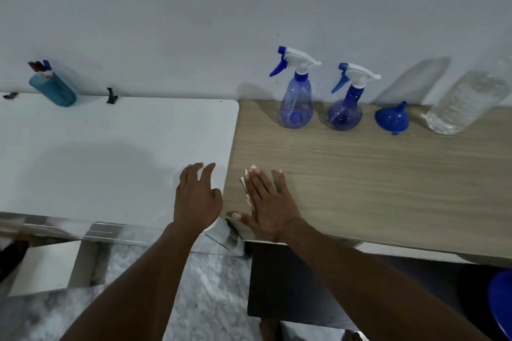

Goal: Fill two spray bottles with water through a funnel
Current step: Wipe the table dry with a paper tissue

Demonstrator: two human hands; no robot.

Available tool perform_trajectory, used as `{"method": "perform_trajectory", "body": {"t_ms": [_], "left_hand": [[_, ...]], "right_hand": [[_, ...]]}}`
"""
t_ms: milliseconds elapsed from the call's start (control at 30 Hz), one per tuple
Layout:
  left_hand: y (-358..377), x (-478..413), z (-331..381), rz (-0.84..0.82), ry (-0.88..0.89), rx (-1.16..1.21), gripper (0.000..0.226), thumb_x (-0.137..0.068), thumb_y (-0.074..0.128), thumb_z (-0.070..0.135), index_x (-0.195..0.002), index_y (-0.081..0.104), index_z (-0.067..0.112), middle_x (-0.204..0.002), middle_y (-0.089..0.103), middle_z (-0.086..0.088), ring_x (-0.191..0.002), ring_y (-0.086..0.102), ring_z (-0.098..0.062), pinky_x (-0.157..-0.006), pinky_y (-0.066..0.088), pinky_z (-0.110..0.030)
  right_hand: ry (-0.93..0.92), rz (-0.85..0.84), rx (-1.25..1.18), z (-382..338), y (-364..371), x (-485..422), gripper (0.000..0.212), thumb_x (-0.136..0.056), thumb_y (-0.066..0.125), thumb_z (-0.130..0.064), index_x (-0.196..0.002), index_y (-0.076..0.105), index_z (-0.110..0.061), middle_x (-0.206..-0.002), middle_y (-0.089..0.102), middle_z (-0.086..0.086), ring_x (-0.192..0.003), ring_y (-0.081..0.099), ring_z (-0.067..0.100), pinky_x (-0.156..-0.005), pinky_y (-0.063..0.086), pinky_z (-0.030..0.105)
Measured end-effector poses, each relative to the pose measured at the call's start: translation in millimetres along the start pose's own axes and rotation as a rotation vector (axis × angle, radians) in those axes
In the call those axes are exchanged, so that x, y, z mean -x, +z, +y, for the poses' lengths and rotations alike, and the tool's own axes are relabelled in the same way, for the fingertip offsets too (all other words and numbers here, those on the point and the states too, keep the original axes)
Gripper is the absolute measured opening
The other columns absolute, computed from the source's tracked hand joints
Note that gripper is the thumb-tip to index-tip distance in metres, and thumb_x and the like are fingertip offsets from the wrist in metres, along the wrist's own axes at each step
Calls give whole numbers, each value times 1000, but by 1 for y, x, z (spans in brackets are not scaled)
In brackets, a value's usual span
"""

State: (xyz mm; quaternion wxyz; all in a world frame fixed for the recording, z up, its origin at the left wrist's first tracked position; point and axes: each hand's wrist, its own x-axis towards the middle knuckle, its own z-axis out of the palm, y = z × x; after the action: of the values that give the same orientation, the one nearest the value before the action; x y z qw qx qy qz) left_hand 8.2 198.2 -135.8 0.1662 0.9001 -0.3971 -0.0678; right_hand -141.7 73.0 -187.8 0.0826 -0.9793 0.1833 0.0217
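Head view showed both grips empty: left hand (pixel 197 196) loosely curled over the white desk (pixel 97 147), right hand (pixel 270 202) flat on the wooden desk (pixel 388 188). By the wall (pixel 194 22) stood a taller spray bottle (pixel 296 102), a shorter spray bottle (pixel 345 109), funnel (pixel 392 117) and water bottle (pixel 465 102); the 2 light, still-capped bottles could tip during pouring.

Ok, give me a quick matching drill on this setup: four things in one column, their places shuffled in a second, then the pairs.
1 funnel
2 water bottle
3 teal holder
4 right hand

A back left of the white table
B flat on the wooden table, at its near edge
C far right of the row
D just left of the water bottle

Pairs: 1-D, 2-C, 3-A, 4-B
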Motion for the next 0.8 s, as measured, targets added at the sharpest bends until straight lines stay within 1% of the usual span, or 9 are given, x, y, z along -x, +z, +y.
{"method": "perform_trajectory", "body": {"t_ms": [100, 167, 267, 367, 433, 533, 667, 800], "left_hand": [[9, 6, 24, -20, 6, 12, 62, -84, 61, 12, -144, 47, 12, -146, 44, -18, -141, 31, -38, -101, 43, -54], [16, 11, 43, -31, 21, 12, 61, -84, 61, 13, -143, 47, 11, -145, 44, -18, -139, 33, -38, -101, 44, -54], [28, 17, 75, -41, 65, 15, 60, -81, 58, 16, -141, 50, 11, -140, 47, -19, -134, 38, -39, -102, 45, -54], [41, 21, 111, -51, 83, -5, 63, -80, 50, 25, -141, 50, 12, -141, 48, -20, -134, 41, -41, -108, 39, -56], [50, 24, 138, -66, 83, 4, 63, -81, 51, 26, -143, 49, 14, -144, 46, -19, -136, 38, -40, -109, 37, -56], [65, 30, 176, -77, 114, -15, 64, -81, 50, 29, -144, 48, 16, -145, 45, -17, -138, 36, -38, -112, 35, -55], [87, 40, 226, -72, 154, -30, 68, -77, 42, 33, -143, 49, 17, -143, 47, -16, -136, 38, -37, -112, 35, -54], [106, 51, 273, -104, 207, -37, 70, -76, 38, 35, -143, 48, 19, -144, 47, -14, -137, 37, -34, -113, 35, -52]], "right_hand": [[-36, 28, 30, 24, -1, 22, 95, -94, 9, -77, -160, 12, -9, -169, 7, 7, -156, -1, 19, -119, -6, 64], [-14, 33, 13, 45, -4, 37, 96, -93, 10, -78, -160, 13, -10, -169, 8, 6, -156, 1, 18, -119, -6, 64], [45, 16, 17, 86, -13, 66, 97, -91, 7, -81, -161, 7, -13, -169, 2, 3, -156, -3, 16, -119, -8, 63], [109, -9, 12, 136, -22, 102, 99, -89, 2, -82, -161, 1, -15, -169, -5, 1, -155, -8, 15, -119, -11, 62], [158, -14, 8, 168, -27, 129, 98, -88, 2, -82, -161, 2, -16, -169, -5, 1, -155, -7, 16, -119, -6, 63], [230, 14, 11, 214, -31, 170, 95, -91, 8, -81, -161, 8, -17, -169, 2, 1, -156, -1, 16, -119, -1, 65], [320, 11, 23, 274, -36, 225, 94, -90, 3, -80, -161, 7, -18, -169, 2, -1, -156, 0, 15, -119, -3, 65], [363, 1, -29, 308, -45, 256, 90, -90, -2, -75, -161, 1, -21, -169, -5, -4, -155, -7, 14, -119, -5, 63]]}}
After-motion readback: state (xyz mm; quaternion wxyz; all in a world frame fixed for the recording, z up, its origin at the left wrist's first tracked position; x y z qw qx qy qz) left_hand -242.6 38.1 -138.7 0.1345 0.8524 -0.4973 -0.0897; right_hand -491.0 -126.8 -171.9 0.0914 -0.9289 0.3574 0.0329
